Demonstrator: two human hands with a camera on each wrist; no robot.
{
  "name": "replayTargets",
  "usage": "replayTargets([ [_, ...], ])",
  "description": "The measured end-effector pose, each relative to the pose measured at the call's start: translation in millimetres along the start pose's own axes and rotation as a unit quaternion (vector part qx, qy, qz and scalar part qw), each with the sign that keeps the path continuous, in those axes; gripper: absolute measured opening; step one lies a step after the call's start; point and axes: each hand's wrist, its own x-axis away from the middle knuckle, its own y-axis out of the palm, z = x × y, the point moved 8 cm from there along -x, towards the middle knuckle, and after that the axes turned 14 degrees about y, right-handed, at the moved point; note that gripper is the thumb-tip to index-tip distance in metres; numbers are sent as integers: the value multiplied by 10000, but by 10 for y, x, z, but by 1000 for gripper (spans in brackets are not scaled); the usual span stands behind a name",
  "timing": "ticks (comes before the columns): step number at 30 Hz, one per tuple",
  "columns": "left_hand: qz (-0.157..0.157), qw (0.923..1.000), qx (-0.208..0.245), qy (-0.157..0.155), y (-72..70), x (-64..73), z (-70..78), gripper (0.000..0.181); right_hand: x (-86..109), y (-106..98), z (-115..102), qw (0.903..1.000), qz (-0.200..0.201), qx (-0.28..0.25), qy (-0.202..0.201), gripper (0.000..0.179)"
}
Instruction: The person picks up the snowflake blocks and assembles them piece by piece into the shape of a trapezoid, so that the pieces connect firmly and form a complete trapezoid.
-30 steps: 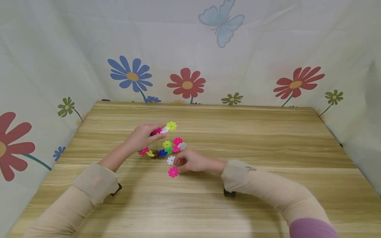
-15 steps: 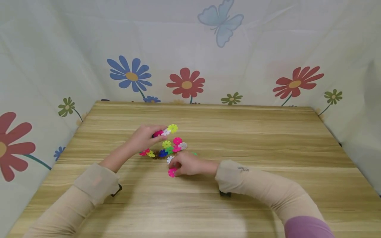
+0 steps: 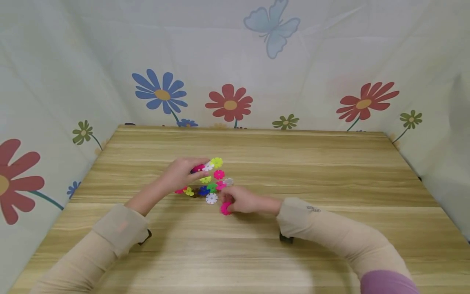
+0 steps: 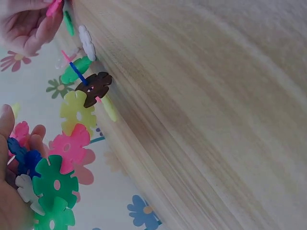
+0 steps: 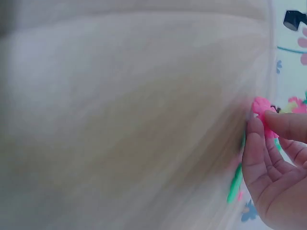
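In the head view my left hand (image 3: 180, 173) grips a cluster of joined notched plastic discs, with a yellow disc (image 3: 217, 162) at its far end. The left wrist view shows blue, white and green discs (image 4: 44, 184) in and hanging by that hand. My right hand (image 3: 244, 200) pinches a single pink disc (image 3: 225, 208) between thumb and fingers, low over the table. Just left of it lies a white disc (image 3: 211, 199). Behind both, blue (image 3: 204, 190) and green (image 3: 211, 188) discs belong to a colourful row between the hands.
The wood-grain table (image 3: 293, 171) spreads around the hands. Behind it hangs a pale curtain (image 3: 205, 49) printed with flowers and a butterfly. A loose-looking pink disc (image 3: 219, 174) lies beyond the row, and a green disc (image 5: 235, 183) is near the right hand.
My right hand has pinched the pink disc and moved it right, away from the white disc. My left hand has shifted slightly right and nearer with its joined discs.
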Motion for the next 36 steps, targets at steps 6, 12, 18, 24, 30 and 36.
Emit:
replayTargets([
  [6,-28,9997,-184,175,11,-11,84,47,67,-193,147,9965,13,-794,262,17],
  [12,-38,9988,-394,274,26,-18,171,46,124,-471,246,9892,333,-1358,430,13],
  [18,131,9971,-599,453,26,-23,256,45,222,-734,278,9735,698,-2089,608,12],
  [24,259,9935,-823,739,33,-27,327,45,293,-888,272,9581,936,-2618,696,17],
  [30,412,9889,-958,1055,51,-37,387,44,305,-936,285,9390,997,-3180,849,22],
  [36,560,9851,-1021,1261,44,-41,446,43,303,-942,293,9281,1112,-3432,920,22],
])
